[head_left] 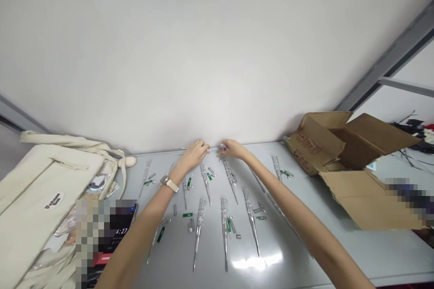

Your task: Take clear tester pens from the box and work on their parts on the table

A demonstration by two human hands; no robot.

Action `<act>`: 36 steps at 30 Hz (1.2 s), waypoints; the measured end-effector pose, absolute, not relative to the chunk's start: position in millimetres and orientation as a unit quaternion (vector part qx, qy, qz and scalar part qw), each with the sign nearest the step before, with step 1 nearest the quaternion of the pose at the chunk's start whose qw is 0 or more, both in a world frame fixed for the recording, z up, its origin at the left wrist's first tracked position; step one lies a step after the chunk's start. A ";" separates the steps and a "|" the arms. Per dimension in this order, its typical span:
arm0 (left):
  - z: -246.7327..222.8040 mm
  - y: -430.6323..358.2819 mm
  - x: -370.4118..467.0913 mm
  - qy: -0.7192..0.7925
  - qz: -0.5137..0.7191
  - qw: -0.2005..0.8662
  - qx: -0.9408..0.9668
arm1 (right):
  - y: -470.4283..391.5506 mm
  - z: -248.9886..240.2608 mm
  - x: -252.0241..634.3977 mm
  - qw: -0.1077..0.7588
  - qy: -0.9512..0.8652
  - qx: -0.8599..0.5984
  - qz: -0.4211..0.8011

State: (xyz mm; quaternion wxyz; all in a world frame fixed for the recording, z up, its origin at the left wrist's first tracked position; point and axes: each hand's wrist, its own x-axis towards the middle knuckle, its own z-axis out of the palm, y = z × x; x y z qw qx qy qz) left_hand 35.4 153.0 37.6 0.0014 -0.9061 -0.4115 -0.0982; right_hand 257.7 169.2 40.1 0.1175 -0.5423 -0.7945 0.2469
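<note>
At the back edge of the grey table (pixel 176 275), my left hand (pixel 195 154) is closed on a clear screwdriver (pixel 211 149), whose metal shaft shows to the left of the hand. My right hand (pixel 233 149) pinches at the clear end of it, close to the wall. Several clear screwdrivers lie in rows nearer to me, among them one at the front (pixel 224 226). Beside them are small green strips (pixel 187 215), springs (pixel 233 225) and metal caps (pixel 238 236). My forearms hide some of these parts.
An open cardboard box (pixel 310 144) stands at the right, with dark cables (pixel 415 137) behind it. A cream bag (pixel 50 180) lies at the left, next to a phone (pixel 118 230). A white wall (pixel 217 54) rises behind the table.
</note>
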 end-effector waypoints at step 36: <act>26.4 161.5 27.1 -0.408 -0.199 -0.112 -0.884 | 173.6 37.7 265.7 0.086 -0.804 -0.529 0.257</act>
